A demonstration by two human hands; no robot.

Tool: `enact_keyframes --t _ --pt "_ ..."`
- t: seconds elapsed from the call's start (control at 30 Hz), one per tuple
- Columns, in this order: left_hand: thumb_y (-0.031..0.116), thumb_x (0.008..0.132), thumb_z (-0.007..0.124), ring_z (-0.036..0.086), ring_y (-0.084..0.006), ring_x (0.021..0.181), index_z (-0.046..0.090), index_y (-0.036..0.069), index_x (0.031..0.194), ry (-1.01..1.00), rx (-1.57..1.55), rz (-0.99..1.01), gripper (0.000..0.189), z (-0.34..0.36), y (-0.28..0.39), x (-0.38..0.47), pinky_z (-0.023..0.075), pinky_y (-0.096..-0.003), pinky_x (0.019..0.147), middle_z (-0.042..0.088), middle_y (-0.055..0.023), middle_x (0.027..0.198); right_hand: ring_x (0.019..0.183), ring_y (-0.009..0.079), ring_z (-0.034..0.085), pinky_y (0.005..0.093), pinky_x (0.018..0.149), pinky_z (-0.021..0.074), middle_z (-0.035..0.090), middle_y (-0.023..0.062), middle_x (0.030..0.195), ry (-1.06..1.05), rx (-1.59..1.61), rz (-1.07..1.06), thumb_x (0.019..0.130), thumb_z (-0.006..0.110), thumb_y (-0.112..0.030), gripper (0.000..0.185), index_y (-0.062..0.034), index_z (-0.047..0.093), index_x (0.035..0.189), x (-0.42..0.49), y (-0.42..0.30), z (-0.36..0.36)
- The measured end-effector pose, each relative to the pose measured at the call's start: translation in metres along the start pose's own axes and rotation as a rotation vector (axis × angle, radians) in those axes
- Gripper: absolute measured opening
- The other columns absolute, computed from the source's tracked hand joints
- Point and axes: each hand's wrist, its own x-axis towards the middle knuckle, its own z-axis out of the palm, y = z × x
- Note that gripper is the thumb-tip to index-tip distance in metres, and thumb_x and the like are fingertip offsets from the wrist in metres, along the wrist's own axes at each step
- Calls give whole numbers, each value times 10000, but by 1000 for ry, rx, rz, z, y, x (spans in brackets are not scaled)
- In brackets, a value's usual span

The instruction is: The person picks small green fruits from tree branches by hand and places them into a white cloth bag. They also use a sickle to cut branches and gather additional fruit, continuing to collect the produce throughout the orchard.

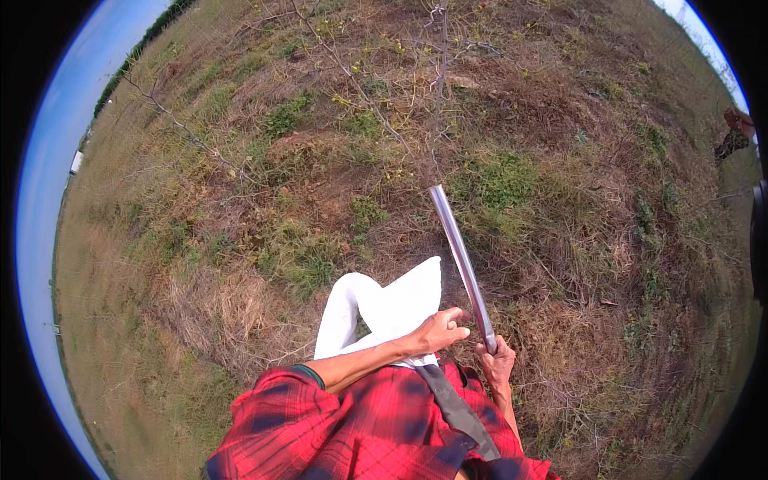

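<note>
My right hand (498, 362) grips the lower end of a shiny metal tube (460, 255). The tube slants up and away from me, and its far end is near the base of a bare, branching shrub (443, 72). Just left of the tube's lower part is my left hand (443, 332), its fingers partly curled and apart, with nothing seen in it. A bright white cloth or bag (402, 300) spreads out in front of my waist, partly behind my left forearm. Its exact form is hard to tell in the glare.
Spiny bare branches (360, 90) with small yellowish fruits rise ahead, and another branch (186, 133) leans at left. Dry grass and green weeds (507, 180) cover the ground. A dark camouflage strap (453, 408) crosses my plaid shirt. Part of another person (735, 135) shows at the right rim.
</note>
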Motion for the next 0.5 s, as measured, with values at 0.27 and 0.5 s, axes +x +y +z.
enact_keyframes --t 0.27,0.5 --pt "245 881 650 515 -56 604 497 20 1212 174 -433 2 428 -15 28 28 414 -221 506 524 27 698 554 306 503 385 532 403 486 133 624 -143 -123 -218 713 712 -161 257 -38 488 700 63 -39 -7" --pt "266 903 619 475 -52 521 581 20 1077 424 -417 315 304 15 68 0 376 -207 459 511 19 632 880 311 568 395 749 461 569 132 939 -288 -181 -496 685 674 -112 316 -50 570 977 102 -64 -26"
